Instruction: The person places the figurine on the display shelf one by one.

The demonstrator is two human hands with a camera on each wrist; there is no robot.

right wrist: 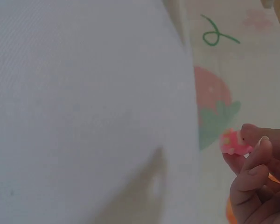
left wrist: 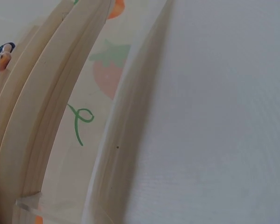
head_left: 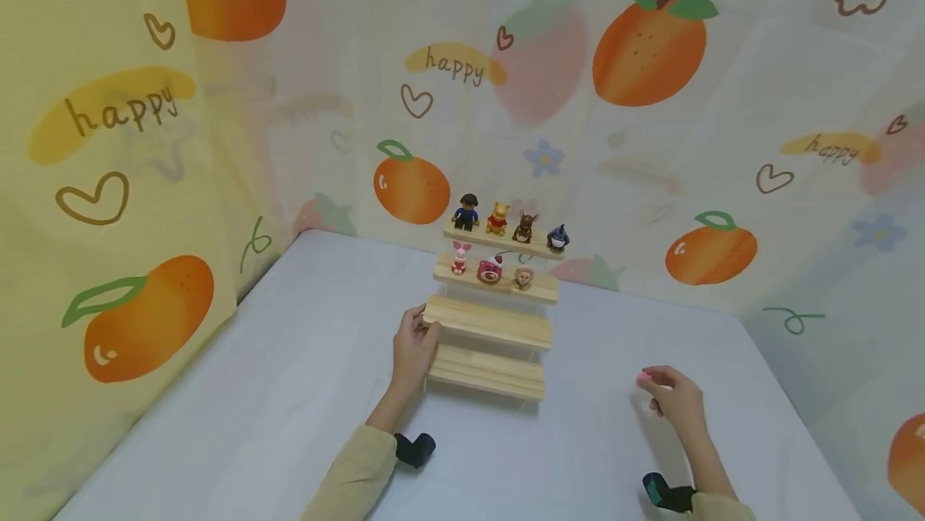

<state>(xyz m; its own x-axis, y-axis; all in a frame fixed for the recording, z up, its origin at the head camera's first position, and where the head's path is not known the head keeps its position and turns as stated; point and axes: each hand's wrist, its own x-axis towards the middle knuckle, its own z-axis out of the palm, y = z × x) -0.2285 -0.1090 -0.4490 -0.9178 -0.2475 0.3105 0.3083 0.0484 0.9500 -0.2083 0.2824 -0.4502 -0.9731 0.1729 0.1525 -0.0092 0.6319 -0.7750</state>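
A tiered wooden display shelf (head_left: 491,322) stands on the white tabletop. At its left end, my left hand (head_left: 413,348) grips the second tier from the front; in the left wrist view the wooden boards (left wrist: 35,102) appear, but the hand is almost wholly out of frame. Off to the right of the shelf, my right hand (head_left: 678,402) pinches a small pink figurine (right wrist: 234,142) between thumb and fingers, above the table. Part of that figurine is covered by the fingertips, so its character cannot be told.
The top tier bears a dark-haired figure (head_left: 466,213), a Winnie-the-Pooh figurine (head_left: 497,219), a brown eared figurine (head_left: 525,228) and a blue one (head_left: 558,238). Below sit a Piglet (head_left: 459,259), a magenta bear (head_left: 490,270) and a tan figurine (head_left: 523,278). Fruit-printed curtain (head_left: 318,152) encloses the table.
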